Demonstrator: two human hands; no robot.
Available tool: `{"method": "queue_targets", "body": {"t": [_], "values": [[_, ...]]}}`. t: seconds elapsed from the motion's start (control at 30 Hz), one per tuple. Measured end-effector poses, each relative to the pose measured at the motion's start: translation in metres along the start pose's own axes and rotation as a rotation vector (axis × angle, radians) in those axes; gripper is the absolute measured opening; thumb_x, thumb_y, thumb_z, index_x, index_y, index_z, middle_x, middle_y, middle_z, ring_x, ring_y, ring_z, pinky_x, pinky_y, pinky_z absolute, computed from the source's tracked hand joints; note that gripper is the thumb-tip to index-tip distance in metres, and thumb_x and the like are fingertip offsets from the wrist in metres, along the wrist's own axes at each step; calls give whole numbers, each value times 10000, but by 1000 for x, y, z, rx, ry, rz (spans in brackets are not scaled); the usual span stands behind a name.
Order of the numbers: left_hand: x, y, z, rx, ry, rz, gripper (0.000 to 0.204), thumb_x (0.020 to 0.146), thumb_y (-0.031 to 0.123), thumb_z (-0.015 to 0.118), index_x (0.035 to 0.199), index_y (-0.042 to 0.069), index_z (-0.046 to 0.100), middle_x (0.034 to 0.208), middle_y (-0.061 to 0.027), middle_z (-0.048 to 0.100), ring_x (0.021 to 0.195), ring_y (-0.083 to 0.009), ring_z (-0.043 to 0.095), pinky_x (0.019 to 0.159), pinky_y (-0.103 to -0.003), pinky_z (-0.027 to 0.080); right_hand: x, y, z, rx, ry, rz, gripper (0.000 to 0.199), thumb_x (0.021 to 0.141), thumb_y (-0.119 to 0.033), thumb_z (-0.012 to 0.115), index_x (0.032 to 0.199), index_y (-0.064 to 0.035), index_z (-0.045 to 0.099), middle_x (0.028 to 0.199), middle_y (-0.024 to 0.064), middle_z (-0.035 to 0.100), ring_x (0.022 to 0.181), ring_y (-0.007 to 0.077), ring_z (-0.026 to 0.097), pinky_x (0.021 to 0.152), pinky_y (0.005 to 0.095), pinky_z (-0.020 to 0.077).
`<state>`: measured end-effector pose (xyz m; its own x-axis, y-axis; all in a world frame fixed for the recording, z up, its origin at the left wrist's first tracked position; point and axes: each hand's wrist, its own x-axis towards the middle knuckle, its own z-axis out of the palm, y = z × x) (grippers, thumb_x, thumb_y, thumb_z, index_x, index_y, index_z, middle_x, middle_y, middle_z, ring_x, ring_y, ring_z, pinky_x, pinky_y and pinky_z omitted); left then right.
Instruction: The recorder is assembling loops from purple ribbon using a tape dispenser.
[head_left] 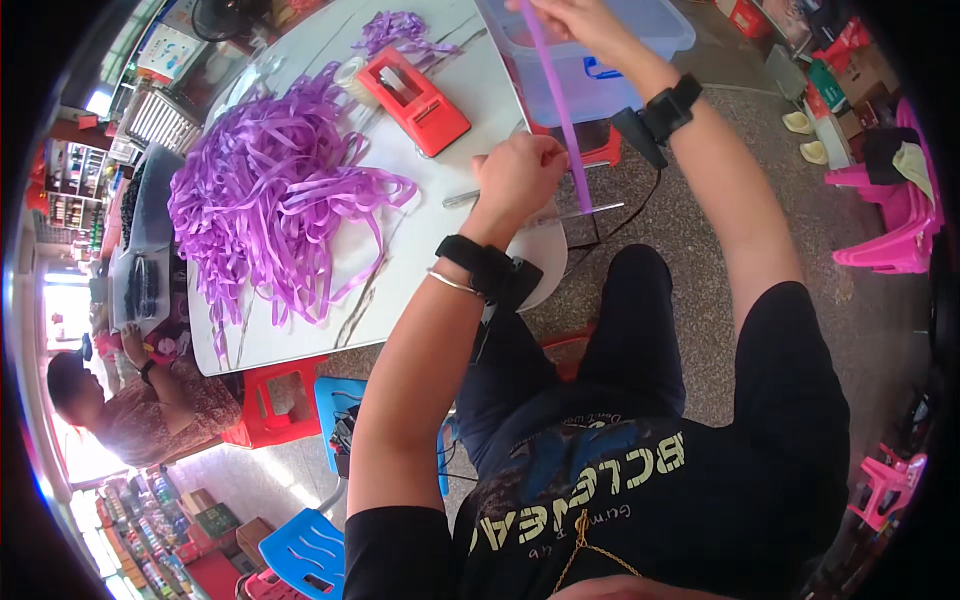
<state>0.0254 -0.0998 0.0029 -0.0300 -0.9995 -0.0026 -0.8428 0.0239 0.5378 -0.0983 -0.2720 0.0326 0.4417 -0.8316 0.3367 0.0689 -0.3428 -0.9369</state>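
A flat purple ribbon [556,90] runs taut from my right hand [580,22] down past my left hand [522,172]. My right hand, partly cut off by the top edge, grips its upper part. The fingers of my left hand are curled closed beside the ribbon; what they hold is hidden. Below that hand, the ribbon's lower end meets a thin rod [605,209] jutting past the table edge. A slim metal piece [460,199] lies by my left wrist. A large tangled heap of purple ribbons [270,190] covers the table's left part.
A red tape dispenser [415,100] stands on the white marbled table [400,255], near a smaller ribbon pile [395,32]. A translucent plastic bin [640,30] is beyond my right hand. Another person [150,400] sits at the left. Red and blue stools [285,395] stand below the table.
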Motion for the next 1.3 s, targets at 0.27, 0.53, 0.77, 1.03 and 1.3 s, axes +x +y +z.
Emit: {"method": "queue_targets", "body": {"t": [0.27, 0.53, 0.77, 1.03, 1.3], "values": [[3, 6, 0, -107, 21, -6, 248, 816, 364, 535, 932, 149, 578, 739, -12, 611, 729, -168, 586, 733, -347, 344, -73, 163, -3, -40, -18, 300, 252, 870, -325, 521, 852, -87, 601, 602, -60, 472, 491, 34, 393, 428, 204, 298], [-1, 2, -6, -114, -85, 58, 178, 706, 341, 652, 765, 176, 679, 692, 4, 609, 707, -170, 582, 680, -383, 294, -283, 109, 65, 302, -125, 753, 308, 911, -310, 455, 1044, -85, 618, 610, -66, 441, 539, 28, 393, 458, 190, 290], [-2, 4, -7, -81, -57, 65, 187, 693, 339, 662, 764, 168, 685, 697, 0, 611, 713, -177, 580, 674, -379, 286, -335, -29, 74, 68, -96, 461, 209, 866, -165, 533, 986, -32, 641, 607, 5, 485, 544, 73, 437, 486, 235, 338], [-1, 8, -9, -111, -62, 5, 204, 759, 327, 598, 785, 139, 670, 725, -37, 627, 739, -212, 594, 729, -410, 299, -238, -112, 44, -333, -209, -170, 166, 782, -43, 560, 919, -40, 652, 585, 63, 478, 511, 169, 466, 484, 271, 368], [5, -1, -4, -172, -39, -32, 249, 830, 320, 465, 865, 118, 607, 792, -80, 638, 813, -262, 599, 771, -434, 306, -115, -41, 9, -210, -110, 52, 263, 884, -236, 503, 1023, -51, 627, 672, -48, 502, 634, 60, 435, 562, 207, 367]]}}
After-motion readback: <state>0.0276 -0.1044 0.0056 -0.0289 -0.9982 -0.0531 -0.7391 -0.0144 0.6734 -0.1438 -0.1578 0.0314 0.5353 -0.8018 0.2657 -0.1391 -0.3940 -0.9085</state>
